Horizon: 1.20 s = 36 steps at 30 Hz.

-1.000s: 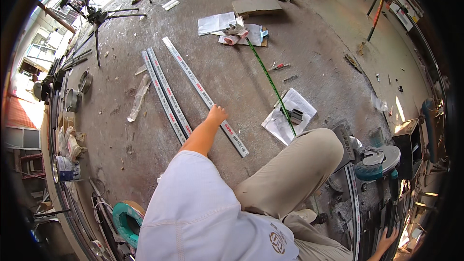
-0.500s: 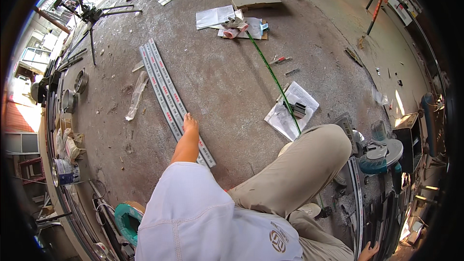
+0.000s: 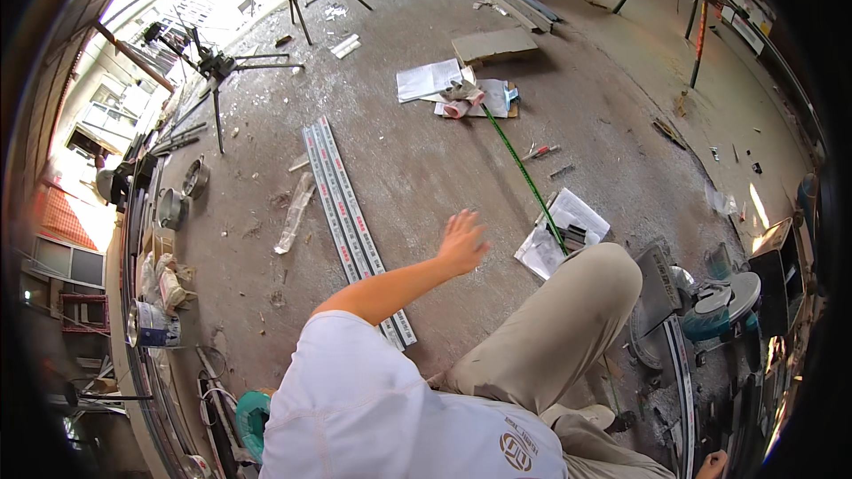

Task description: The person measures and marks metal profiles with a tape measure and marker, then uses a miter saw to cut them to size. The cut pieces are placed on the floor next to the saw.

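Metal strips [image 3: 362, 229]: flat on floor [image 3: 426, 173], approx. 9 o'clock of view centre, running 11 to 7. Lie side by side, near-parallel, prob. so edges keep together & faces stay flat. Printed side up.

L hand [image 3: 463, 242]: just off centre, 4 o'clock. Open, fingers spread, nothing in it; over bare floor betw. strips & paper. Forearm crosses strips' near part.

R hand [image 3: 713, 466]: far out, betw. 4 & 5, beside another long strip [image 3: 682, 381]. Can't tell if gripping.

Plastic wrap [image 3: 295, 213] at 9, left of strips. Paper [image 3: 541, 253] at 3, small dark parts [image 3: 575, 235] on it, maybe to keep them off grit. Green rod [image 3: 524, 168] slants from gloves [image 3: 463, 98] (12 to 1) down to paper. Saw [image 3: 710, 324], by its look, betw. 3 & 4.

Hard to see: strip count unsure, stretch under L forearm hidden; L fingers a bit blurred; R hand cut off by lower edge; rod's near end lost behind knee [image 3: 612, 279].
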Tool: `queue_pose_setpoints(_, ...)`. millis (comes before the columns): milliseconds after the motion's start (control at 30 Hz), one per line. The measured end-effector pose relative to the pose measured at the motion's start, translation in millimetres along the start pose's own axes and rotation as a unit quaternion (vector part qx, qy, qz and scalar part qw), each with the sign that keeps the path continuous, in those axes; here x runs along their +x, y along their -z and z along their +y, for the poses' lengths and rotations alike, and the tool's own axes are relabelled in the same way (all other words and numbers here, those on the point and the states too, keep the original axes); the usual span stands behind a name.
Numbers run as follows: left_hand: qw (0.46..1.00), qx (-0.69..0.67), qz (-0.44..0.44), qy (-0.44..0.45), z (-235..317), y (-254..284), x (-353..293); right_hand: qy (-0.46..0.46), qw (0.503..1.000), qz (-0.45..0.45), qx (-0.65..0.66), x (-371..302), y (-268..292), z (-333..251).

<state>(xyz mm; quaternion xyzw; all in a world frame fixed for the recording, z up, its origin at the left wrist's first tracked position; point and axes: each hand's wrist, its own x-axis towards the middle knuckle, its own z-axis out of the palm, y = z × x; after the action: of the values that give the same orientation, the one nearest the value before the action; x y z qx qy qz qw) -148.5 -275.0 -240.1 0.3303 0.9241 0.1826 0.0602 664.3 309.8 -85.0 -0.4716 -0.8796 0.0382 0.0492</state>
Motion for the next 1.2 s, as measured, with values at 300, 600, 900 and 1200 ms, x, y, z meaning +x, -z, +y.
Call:
queue_pose_setpoints(300, 0.899, -0.223, -0.055, -0.373, 258.1, 153.6, 64.7, -0.057, 0.987, -0.035, 0.146, 53.5, -94.2, -5.9)
queue_pose_setpoints(600, 0.907, -0.115, -0.112, -0.388, 316.8, 154.3, 63.5, -0.133, 0.98, -0.123, 0.08, 56.8, -194.6, 0.1)
queue_pose_setpoints(900, 0.897, -0.273, -0.039, -0.345, 320.6, 104.6, 57.6, -0.136, 0.989, -0.016, -0.058, 50.0, -258.4, 52.4)
queue_pose_setpoints(1200, 0.909, -0.233, -0.066, -0.34, 360.3, 90.7, 77.1, 0.058, 0.986, -0.147, 0.053, 87.9, -239.6, -46.9)
